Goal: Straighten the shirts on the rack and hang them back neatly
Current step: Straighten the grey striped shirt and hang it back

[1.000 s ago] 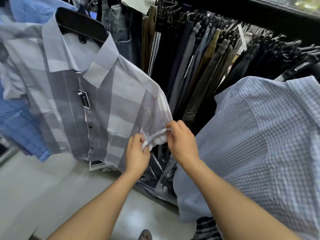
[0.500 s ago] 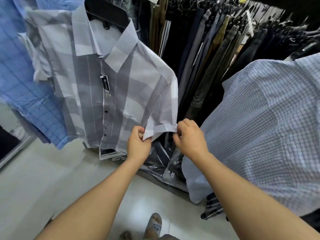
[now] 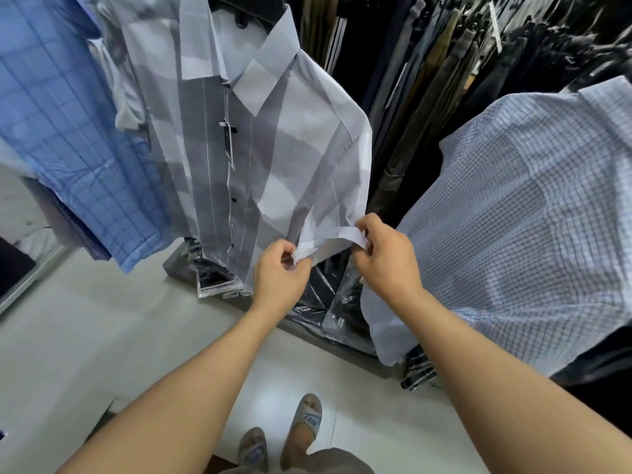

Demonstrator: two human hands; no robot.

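A grey and white check short-sleeved shirt (image 3: 273,138) hangs on a dark hanger (image 3: 239,12) in the middle, buttoned, with a tag at its placket. Its sleeve cuff (image 3: 335,236) is folded up at the hem. My left hand (image 3: 278,271) pinches the cuff's left end and my right hand (image 3: 386,258) pinches its right end, so the cuff is stretched between them. A blue check shirt (image 3: 68,124) hangs to the left. On the right hangs a pale small-check shirt (image 3: 533,213).
Behind the shirts a rack holds several dark trousers (image 3: 427,80) on hangers. Plastic-wrapped garments (image 3: 328,302) lie on the low grey rack base (image 3: 178,268). The pale tiled floor (image 3: 85,336) lies below, with my sandalled feet (image 3: 284,436) at the bottom.
The camera has tilted down, so the shirts sit higher in view. My hands have moved slightly apart along the cuff, which is now pulled flatter between them.
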